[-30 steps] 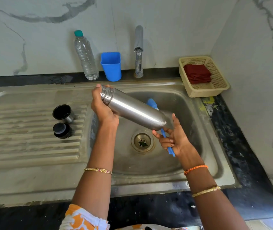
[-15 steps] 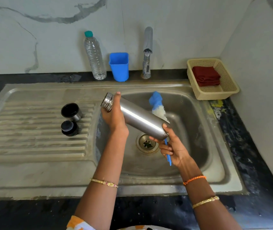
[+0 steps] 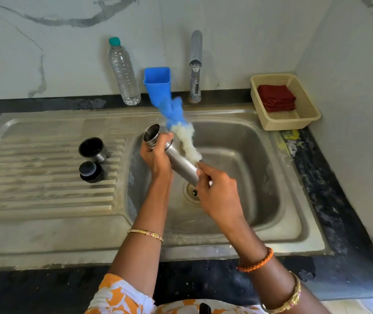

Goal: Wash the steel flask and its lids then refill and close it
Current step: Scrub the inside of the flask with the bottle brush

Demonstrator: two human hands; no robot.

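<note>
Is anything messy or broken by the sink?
Nothing looks broken or spilled. Only a yellow and white stain marks the dark counter just in front of the basket, beside the sink's right edge.

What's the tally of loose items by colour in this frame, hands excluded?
Steel: 1, flask
Black: 2, cup lid, stopper lid
Blue: 2, tumbler, bottle brush
Clear: 1, water bottle
Beige: 1, basket
Red: 1, cloth
Total: 8
</note>
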